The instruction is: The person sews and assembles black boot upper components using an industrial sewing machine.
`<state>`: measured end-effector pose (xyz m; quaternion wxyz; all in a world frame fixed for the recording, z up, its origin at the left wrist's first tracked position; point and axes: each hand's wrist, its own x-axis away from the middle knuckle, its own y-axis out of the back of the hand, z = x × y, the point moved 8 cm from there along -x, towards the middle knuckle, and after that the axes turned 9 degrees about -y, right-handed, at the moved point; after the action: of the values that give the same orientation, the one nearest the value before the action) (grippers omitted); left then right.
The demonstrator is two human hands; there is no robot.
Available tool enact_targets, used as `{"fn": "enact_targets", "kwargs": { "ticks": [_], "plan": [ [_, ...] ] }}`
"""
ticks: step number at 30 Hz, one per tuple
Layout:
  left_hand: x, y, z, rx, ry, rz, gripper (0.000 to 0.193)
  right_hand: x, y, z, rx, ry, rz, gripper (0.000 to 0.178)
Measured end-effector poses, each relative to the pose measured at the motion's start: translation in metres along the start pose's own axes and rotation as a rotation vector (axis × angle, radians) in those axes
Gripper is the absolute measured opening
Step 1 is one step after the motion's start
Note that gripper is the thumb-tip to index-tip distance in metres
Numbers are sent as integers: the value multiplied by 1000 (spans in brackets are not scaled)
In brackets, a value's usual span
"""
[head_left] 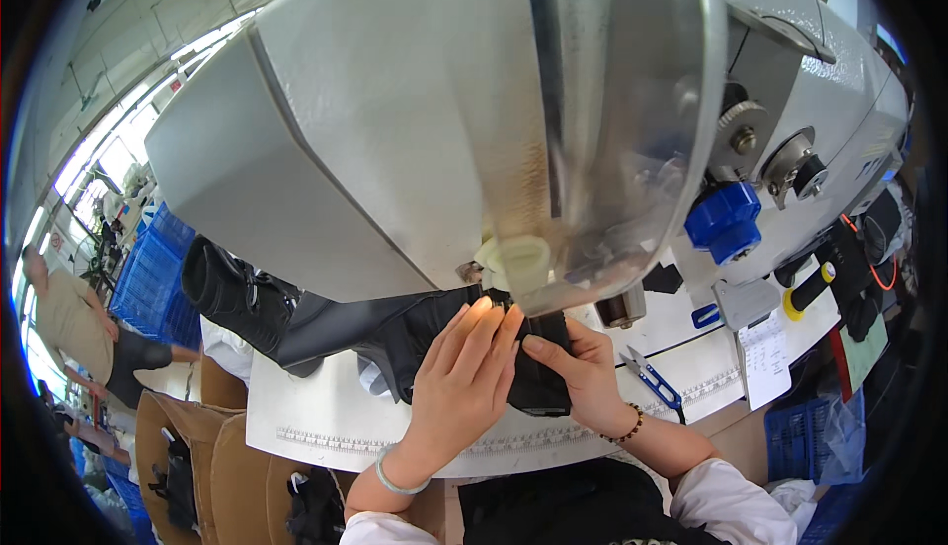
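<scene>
A large white sewing machine (395,111) fills the upper view, with a clear plastic guard (632,150) over its front. Beneath its head lies a black leather-like piece (538,387), its kind hard to tell. My left hand (459,387) lies on that piece with fingers stretched out side by side, tips close to the sewing spot. On the right edge of the same piece, my right hand (588,372) grips with the thumb on top and fingers bent. Black boot-like work with laces (237,293) stretches off to the left. The needle is hidden.
Thread snips with blue handles (654,377) lie right of my right hand on the white table (296,407). A thread spool (812,290) and a paper slip (764,352) sit farther right. Cardboard boxes (237,476) and a blue crate (153,273) stand left; another person (74,323) is beyond.
</scene>
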<state>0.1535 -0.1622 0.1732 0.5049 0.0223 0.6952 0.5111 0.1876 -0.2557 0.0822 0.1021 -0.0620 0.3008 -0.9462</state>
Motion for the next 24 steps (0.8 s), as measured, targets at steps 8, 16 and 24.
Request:
{"fn": "enact_targets", "kwargs": {
  "ticks": [8, 16, 24],
  "plan": [
    [3, 2, -8, 12, -51, -37, 27, 0, 4, 1, 7, -8, -6, 16],
    [-2, -4, -4, -43, -32, 52, 33, -7, 3, 2, -16, -122, -25, 16],
    [27, -11, -30, -172, -56, 165, 53, 1, 3, 3, -120, -303, 2, 19]
  ]
}}
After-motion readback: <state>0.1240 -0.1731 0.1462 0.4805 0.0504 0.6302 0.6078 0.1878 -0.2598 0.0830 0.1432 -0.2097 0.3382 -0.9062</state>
